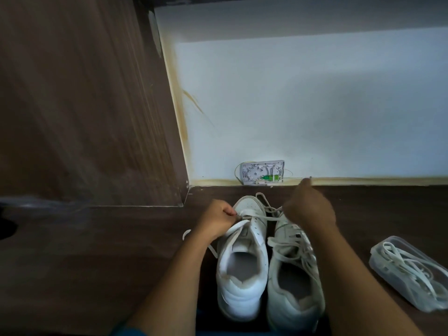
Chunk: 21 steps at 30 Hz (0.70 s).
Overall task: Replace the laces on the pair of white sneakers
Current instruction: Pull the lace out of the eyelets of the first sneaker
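Two white sneakers stand side by side on the dark wooden floor, toes toward the wall. The left sneaker [242, 258] has only a lace [235, 230] crossing near its toe. My left hand [218, 219] pinches that lace at the left eyelets; a loose end trails to the left. My right hand [309, 209] is curled around the other end of the lace above the toes. The right sneaker [294, 275] is fully laced, its laces loose.
A clear plastic container [409, 272] with a bundle of white laces lies on the floor at the right. A small white wall box [263, 172] with thin cables sits at the skirting. A wooden panel [84, 105] rises at the left.
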### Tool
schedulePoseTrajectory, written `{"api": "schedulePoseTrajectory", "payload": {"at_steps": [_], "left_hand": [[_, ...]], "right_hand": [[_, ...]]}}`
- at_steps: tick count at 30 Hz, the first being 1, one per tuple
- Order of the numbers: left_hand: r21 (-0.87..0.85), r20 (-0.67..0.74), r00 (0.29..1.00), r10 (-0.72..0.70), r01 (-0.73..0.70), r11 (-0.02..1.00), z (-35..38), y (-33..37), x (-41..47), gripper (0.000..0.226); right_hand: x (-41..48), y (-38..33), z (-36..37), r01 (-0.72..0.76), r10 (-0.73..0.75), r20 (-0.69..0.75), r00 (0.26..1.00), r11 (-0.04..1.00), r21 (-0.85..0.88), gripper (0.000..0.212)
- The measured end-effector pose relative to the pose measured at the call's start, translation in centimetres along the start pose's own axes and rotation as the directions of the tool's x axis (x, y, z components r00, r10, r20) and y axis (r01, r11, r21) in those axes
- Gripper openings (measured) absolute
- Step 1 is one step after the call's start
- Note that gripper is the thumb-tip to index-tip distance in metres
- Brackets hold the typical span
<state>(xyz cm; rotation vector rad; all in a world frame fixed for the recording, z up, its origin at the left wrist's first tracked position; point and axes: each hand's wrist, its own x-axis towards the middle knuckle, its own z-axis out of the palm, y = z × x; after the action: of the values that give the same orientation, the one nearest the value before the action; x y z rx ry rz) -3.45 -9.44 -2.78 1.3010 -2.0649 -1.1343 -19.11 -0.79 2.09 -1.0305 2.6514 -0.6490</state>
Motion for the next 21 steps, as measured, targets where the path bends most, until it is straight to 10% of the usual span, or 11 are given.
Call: {"api": "schedulePoseTrajectory", "payload": {"at_steps": [9,15,21], "left_hand": [[0.277,-0.027,0.988,0.151,-0.137,0.951,0.4,0.7,0.4,0.020],[-0.324,-0.088,0.996,0.023,-0.050,0.945,1.0,2.0,0.4,0.026],[-0.205,0.083,0.996,0.015,0.002,0.979,-0.1,1.0,-0.4,0.030]], "right_hand": [[-1.0,-3.1,3.8,0.604,-0.603,0.150,0.784,0.796,0.039,0.024],[-1.2,-2.8,4.1,0.589,-0.597,0.101,0.796,0.802,0.094,0.016],[-0.9,-2.8,4.2,0.392,-0.438,0.041,0.898,0.841,0.373,0.029]]}}
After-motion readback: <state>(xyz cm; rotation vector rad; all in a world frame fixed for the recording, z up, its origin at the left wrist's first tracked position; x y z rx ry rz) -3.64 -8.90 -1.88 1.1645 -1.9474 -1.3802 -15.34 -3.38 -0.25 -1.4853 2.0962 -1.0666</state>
